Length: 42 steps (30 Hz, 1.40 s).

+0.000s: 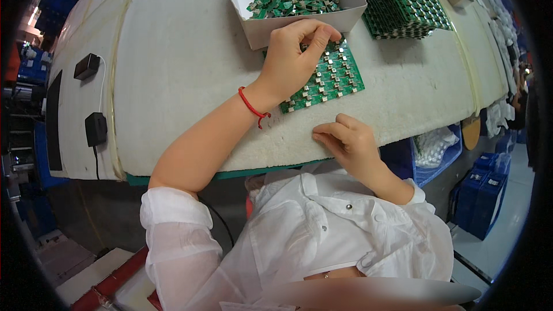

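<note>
A green circuit board panel (336, 76) lies flat on the pale worktop, with rows of small silver metal connectors across it. My left hand (296, 55) reaches over its far left part and hides that area. The fingers of that hand are curled together near the panel's far edge; whatever they grip, if anything, is hidden. Nearer to me, just off the panel's front edge, my right hand (354, 143) hovers with thumb and fingers pinched. Anything between those fingertips is too small to make out.
A white box (308, 25) holding many small green boards stands beyond the panel. To its right rises a stack of similar panels (406, 8). Black adapters (96, 129) with cables lie at the left. A blue bin (440, 152) sits below the table's right edge.
</note>
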### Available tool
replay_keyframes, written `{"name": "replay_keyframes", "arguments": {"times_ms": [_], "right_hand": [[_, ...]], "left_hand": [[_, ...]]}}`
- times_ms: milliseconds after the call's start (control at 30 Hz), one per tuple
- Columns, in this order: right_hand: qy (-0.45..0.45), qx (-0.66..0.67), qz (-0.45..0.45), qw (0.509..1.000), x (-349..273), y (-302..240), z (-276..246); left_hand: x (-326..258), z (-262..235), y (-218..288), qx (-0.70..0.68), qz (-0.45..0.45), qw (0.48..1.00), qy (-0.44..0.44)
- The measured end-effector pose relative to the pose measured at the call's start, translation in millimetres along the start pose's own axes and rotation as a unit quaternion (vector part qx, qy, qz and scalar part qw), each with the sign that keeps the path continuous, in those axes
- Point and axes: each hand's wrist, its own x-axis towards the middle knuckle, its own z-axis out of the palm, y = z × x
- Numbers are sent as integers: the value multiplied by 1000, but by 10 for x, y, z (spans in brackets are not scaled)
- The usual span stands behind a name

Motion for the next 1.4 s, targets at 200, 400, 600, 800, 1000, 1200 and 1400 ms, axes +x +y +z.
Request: {"name": "replay_keyframes", "arguments": {"times_ms": [200,400,600,800,1000,1200,1400], "right_hand": [[5,-104,-58,993,1,49,45],[315,91,72,942,-156,648,-700],[578,-379,268,671,-1363,2000,-2447],[260,-547,481,634,-1843,2567,-2207],[528,-365,127,756,-874,1678,-1818],[113,-4,-5,994,121,605,-768],[32,6,-7,999,303,627,-587]], "left_hand": [[13,23,-30,21,8,1000,5],[-5,-2,-92,45,17,999,7],[-25,44,-104,208,131,968,-49],[-89,-3,-184,313,176,930,-79],[-115,14,18,444,170,873,-113],[-433,242,276,435,90,886,-131],[-521,376,245,452,114,873,-144]]}}
